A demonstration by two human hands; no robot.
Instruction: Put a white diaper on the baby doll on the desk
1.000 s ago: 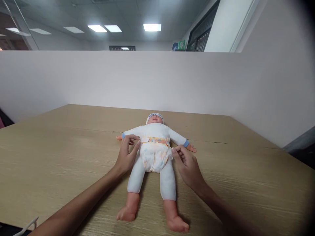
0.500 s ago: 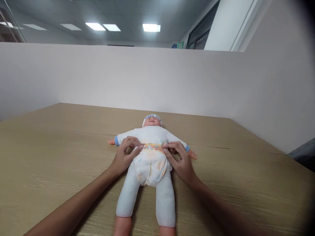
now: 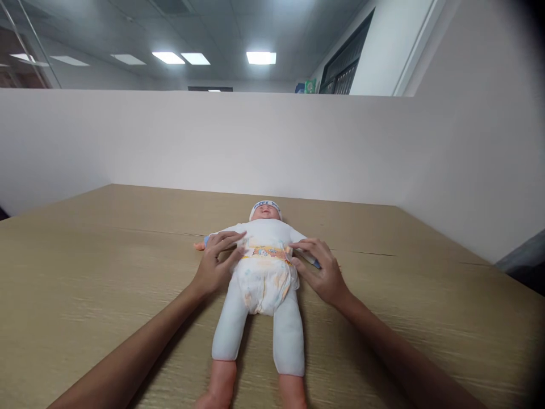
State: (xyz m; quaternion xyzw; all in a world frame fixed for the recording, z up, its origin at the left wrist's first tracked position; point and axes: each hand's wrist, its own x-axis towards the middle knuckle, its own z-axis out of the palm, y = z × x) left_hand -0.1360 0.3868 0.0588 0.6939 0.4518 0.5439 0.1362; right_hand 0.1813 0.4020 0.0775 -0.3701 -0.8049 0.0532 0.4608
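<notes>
A baby doll (image 3: 272, 230) in a white suit and a lettered headband lies on its back, legs toward me. Round its hips sits a white diaper (image 3: 266, 287) with an orange patterned waistband across the belly. My left hand (image 3: 218, 260) is at the left end of that waistband, thumb and fingers apart, fingertips over the doll's side. At the right end, my right hand (image 3: 320, 270) has its fingers spread, tips close to the diaper's edge. I cannot tell how firmly either hand touches. The doll's arms are partly hidden behind my hands.
The doll lies on a wide wooden table (image 3: 128, 272) with thin seams in its top. A pale partition wall (image 3: 255, 142) rises along the far edge and the right side. Something dark (image 3: 525, 264) stands beyond the table's right edge.
Both hands have loosened from the waistband and moved a little apart, showing more of its patterned strip. The view has tilted slightly upward.
</notes>
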